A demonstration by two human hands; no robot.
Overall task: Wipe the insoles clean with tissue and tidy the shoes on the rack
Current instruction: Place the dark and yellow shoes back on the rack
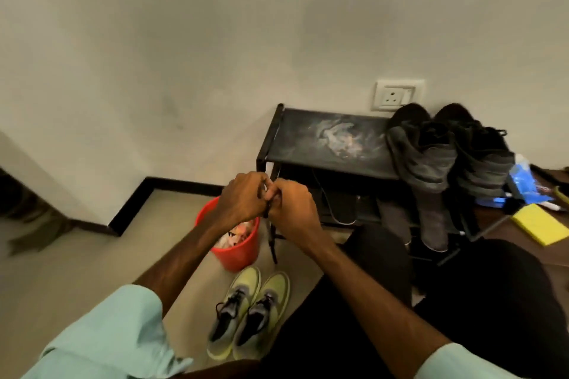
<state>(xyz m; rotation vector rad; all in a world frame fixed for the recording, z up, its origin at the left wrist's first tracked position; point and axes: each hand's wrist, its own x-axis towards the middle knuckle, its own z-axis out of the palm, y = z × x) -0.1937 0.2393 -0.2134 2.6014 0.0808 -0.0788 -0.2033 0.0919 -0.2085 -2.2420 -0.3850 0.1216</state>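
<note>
Fingers: I see the left hand (243,198) and right hand (292,209) pressed together knuckle to knuckle, the fingers (272,192) of both curled shut around a thin dark thing (266,209) pinched between them; I cannot tell what it is.
Just below the fingers: a red bin (238,248) stands on the floor, partly hidden by the left wrist, with crumpled pale and pinkish scraps inside.
Just behind the fingers: the corner post of the black shoe rack (326,140); its top shelf is bare on the side nearest my hands and carries a whitish dusty smear.
Right of the fingers, top shelf: a pair of dark grey shoes (446,151), side by side, toes to the wall, heels hanging over the front edge.
Right and below, lower shelf: two grey insoles (434,224) lie flat, sticking out forward, with a dark flat piece and a cable beside them.
Far right: a brown desk (523,240) carries a blue packet (522,183) and a yellow pad (542,223).
Near me, below the fingers: a pair of yellow-green sneakers (249,311) on the floor, side by side, toes toward the bin.
Arms: pale green sleeves (101,338) rolled above both forearms.
Wall: a white socket (397,95) above the rack.
</note>
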